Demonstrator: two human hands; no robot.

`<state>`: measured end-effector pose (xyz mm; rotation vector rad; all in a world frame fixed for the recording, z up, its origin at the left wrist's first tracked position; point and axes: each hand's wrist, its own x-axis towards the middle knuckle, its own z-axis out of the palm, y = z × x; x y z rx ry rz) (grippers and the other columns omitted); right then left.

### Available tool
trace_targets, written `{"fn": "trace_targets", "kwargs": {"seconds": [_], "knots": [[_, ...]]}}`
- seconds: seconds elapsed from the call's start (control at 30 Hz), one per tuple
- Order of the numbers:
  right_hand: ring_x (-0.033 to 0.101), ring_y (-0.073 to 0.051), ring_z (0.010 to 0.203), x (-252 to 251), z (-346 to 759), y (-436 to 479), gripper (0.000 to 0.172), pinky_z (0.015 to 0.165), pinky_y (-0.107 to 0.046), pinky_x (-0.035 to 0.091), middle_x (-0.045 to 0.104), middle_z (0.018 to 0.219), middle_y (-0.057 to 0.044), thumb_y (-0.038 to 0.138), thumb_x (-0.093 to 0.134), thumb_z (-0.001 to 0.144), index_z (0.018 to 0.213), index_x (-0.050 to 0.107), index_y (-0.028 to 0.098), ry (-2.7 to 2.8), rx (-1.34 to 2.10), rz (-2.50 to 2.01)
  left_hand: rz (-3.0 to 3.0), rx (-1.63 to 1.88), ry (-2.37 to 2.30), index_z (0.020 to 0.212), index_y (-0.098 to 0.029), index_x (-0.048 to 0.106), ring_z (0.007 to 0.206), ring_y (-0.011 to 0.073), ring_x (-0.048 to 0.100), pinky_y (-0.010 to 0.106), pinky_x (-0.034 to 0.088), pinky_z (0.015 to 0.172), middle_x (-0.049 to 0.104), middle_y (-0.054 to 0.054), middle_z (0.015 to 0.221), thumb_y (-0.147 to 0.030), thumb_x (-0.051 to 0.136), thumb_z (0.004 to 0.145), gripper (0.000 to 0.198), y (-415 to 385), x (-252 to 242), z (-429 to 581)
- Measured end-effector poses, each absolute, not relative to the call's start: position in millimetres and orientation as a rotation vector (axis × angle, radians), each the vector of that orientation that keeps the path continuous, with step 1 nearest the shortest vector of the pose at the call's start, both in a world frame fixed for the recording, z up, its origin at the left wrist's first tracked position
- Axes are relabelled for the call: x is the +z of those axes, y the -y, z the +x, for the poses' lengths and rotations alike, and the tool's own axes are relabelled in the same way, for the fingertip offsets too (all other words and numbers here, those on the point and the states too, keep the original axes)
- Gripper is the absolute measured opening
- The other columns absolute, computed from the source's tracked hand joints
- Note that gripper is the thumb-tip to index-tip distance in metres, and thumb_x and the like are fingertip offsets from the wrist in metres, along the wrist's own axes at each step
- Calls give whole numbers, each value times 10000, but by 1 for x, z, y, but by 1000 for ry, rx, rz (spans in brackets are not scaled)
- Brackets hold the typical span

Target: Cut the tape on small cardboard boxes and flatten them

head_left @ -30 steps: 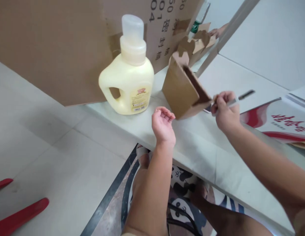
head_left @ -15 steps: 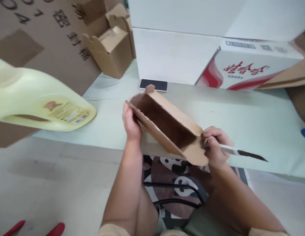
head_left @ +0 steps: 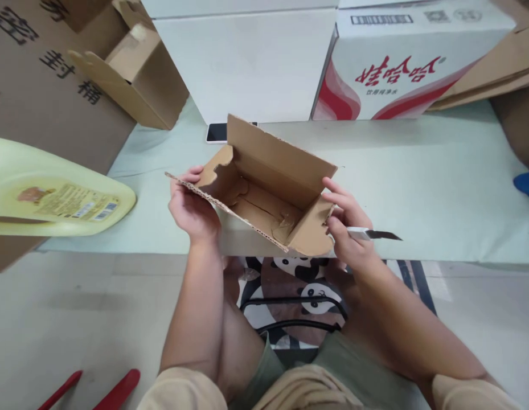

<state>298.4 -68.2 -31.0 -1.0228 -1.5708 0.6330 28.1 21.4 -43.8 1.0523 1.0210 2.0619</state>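
Observation:
A small open cardboard box (head_left: 278,162) is held above the table's front part, its opening turned up toward me. Its long flaps stand spread apart and the inside shows creased brown board. My left hand (head_left: 196,215) grips the box's left end, thumb and fingers around the near wall. At the right end, my right hand (head_left: 352,225) has fingers against the end flap. That same hand holds a small knife (head_left: 366,234) with a white handle, its dark blade pointing right, away from the box.
A pale green cloth covers the table (head_left: 418,188). A yellow jug (head_left: 63,193) lies at left, near another cardboard box (head_left: 148,80). White cartons (head_left: 255,65) and a red-and-white carton (head_left: 401,74) line the back, with a phone (head_left: 216,132) before them.
The box's long flaps have spread wider, and its inside now faces me more. My right hand keeps the knife. The view has shifted, so the jug and cartons sit elsewhere in the picture.

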Motion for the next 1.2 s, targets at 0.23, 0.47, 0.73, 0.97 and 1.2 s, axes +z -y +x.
{"fn": "trace_targets", "kwargs": {"seconds": [0.23, 0.47, 0.73, 0.97, 1.2], "knots": [[509, -53, 572, -47, 282, 57, 408, 534, -278, 517, 586, 1312, -59, 319, 682, 976, 1352, 529, 354, 1447, 497, -1020, 1040, 2074, -932, 729, -235, 588, 1066, 222, 628, 411, 470, 1115, 677, 63, 1001, -369, 533, 870, 202, -22, -48, 35], [494, -67, 557, -47, 270, 49, 639, 509, -273, 511, 604, 1336, -41, 384, 799, 889, 1418, 443, 422, 1270, 592, -1096, 1106, 1997, -1010, 765, -238, 554, 1091, 227, 631, 381, 505, 1060, 661, 49, 1049, -473, 609, 877, 267, -28, -51, 33], [680, -340, 1218, -51, 280, 52, 357, 939, -531, 613, 636, 1336, -136, 567, 629, 958, 1104, 728, 257, 1520, 565, -974, 1289, 1921, -1183, 1093, -237, 627, 1104, 233, 670, 424, 503, 1088, 679, 46, 1119, -596, 738, 819, 465, -33, -63, 19], [655, -304, 1237, -48, 282, 57, 196, 935, -481, 600, 623, 1358, -98, 388, 630, 990, 1119, 741, 290, 1574, 541, -981, 1870, 1642, -1456, 1159, -270, 760, 1438, 323, 528, 530, 350, 1271, 594, 65, 1479, -591, 590, 937, 425, -21, -48, 16], [640, -152, 734, -57, 286, 56, 422, 670, -398, 609, 606, 1376, -112, 479, 610, 977, 1358, 572, 302, 1359, 766, -1139, 1814, 1579, -1570, 1031, -260, 816, 1359, 296, 584, 498, 416, 1244, 659, 55, 1335, -424, 593, 944, 290, -24, -39, 14]]}}
